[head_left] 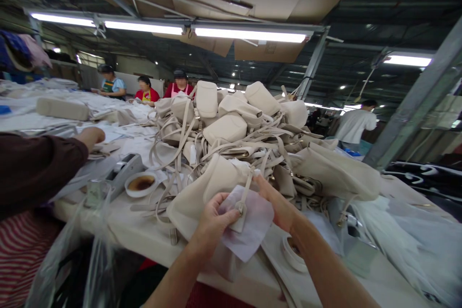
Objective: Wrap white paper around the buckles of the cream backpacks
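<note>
A cream handbag (pixel 191 207) lies at the table's front edge, beneath my hands. My left hand (pixel 212 221) pinches a thin white tissue sheet (pixel 262 209) together with the metal buckle (pixel 240 208) of a narrow cream strap (pixel 248 185), its thumb on top. Beyond the sheet, my right hand (pixel 276 202) is closed, with fingertips against the bag by the strap's upper end. What sits between those fingertips is hidden.
A heap of cream bags (pixel 227 127) with tangled straps rises just behind. Left are a tape dispenser (pixel 122 173), a dish of brown liquid (pixel 140 184) and a co-worker's sleeved arm (pixel 43 163). Another round white container (pixel 294 252) stands right, near clear plastic (pixel 404 240).
</note>
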A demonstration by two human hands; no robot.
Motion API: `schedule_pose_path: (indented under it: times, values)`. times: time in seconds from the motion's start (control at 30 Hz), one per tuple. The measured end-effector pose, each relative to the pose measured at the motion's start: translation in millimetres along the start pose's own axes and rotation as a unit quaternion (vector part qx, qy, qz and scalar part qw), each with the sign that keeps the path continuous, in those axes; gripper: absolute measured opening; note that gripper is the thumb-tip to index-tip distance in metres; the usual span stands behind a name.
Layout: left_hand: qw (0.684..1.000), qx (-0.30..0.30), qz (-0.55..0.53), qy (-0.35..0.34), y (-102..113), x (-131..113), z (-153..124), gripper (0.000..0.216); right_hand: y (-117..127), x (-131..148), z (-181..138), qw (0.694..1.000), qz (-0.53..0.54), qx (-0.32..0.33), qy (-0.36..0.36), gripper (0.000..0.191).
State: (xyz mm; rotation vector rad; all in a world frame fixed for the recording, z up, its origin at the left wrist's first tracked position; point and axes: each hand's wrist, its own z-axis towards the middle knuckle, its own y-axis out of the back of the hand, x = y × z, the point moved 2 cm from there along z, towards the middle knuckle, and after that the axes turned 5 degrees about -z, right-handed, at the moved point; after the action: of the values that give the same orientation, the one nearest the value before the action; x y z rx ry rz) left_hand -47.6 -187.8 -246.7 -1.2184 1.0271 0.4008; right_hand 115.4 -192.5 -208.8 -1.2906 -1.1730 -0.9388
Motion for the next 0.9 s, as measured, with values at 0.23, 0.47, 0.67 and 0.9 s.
schedule_pose_path:
  times: [0.23,0.47,0.67,0.9]
  values:
    - [0.993,0.014,0.075,-0.085,-2,9,0,0.036,-2,-1,8,0.997,0.024,-0.053,0.046,0.063]
    - [0.924,-0.011,0.293,-0.245,3,12,2,0.023,-3,-4,7,0.996,0.027,-0.067,0.047,0.046]
    - [0.887,-0.013,0.358,-0.290,1,14,-6,0.032,-5,-1,6,0.976,-0.134,-0.152,0.082,0.070]
    - [0.984,0.126,0.122,0.034,4,-20,0,0.069,5,7,6,0.984,-0.102,-0.131,0.071,0.057]
